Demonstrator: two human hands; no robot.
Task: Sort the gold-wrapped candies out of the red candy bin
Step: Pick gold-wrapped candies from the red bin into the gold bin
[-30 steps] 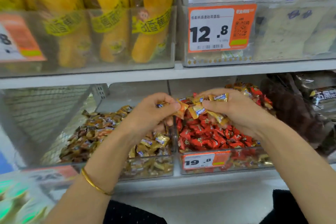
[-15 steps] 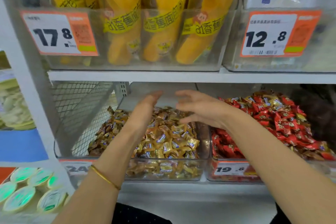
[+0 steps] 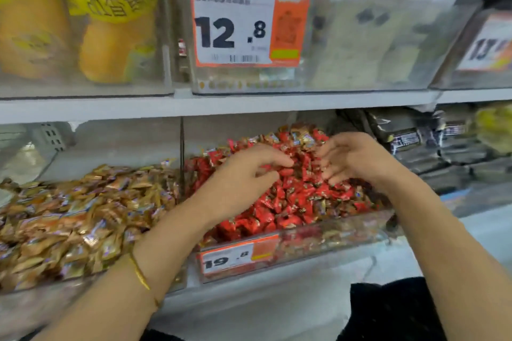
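**A:** Two hands in the frame, and both are over the red candy bin (image 3: 332, 232) at centre. Give me the count.

**B:** Two clear bins sit side by side on the lower shelf (image 3: 277, 293). The red one is in the middle and the gold bin (image 3: 83, 289) is at lower left. I count three price tags: 12.8 (image 3: 235, 25) at top centre, 19.8 (image 3: 230, 257) on the red bin's front, and a third (image 3: 490, 47) cut off at the right edge. There's one gold bracelet (image 3: 140, 275), on the left wrist.

**A:** And the gold-wrapped candies (image 3: 302, 135)?

**B:** A few lie on the back crest of the red heap, just above the fingertips. They're shiny bronze-gold twists with a blue-white patch. It's too blurred to count them one by one. Around them are the red candies (image 3: 291, 202), glossy and crinkled, piled higher toward the back.

**A:** What's the left hand (image 3: 243, 174) doing?

**B:** It's low over the red pile with the forefinger reaching right and the thumb tucked close beneath it. I cannot tell whether anything is pinched between them.

**A:** The right hand (image 3: 357, 159)?

**B:** Its fingers are spread and loose, with the tips dipping into the red wrappers at centre right. It grips nothing.

**A:** And next door?

**B:** The gold heap (image 3: 69, 216) fills its bin at lower left, apart from both hands.
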